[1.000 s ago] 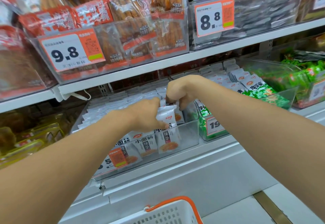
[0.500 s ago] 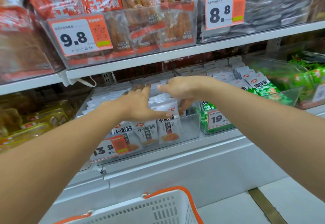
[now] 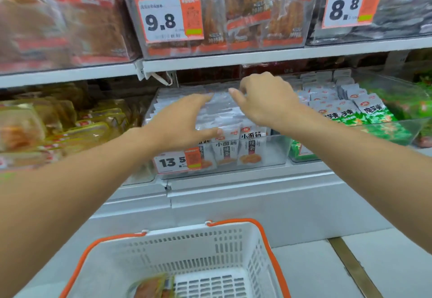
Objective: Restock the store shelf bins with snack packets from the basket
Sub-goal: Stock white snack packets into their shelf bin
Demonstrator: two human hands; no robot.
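Store shelving fills the frame; both hands, pinching white packets a second ago, now hover spread-fingered over the centre bin: left hand, right hand. Packets settled; the basket below holds more.

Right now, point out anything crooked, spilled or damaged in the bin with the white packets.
Nothing stands out. The white packets stand upright in rows inside the clear bin, its 13.5 price tag at the front. The left hand and right hand are over the rows, holding nothing.
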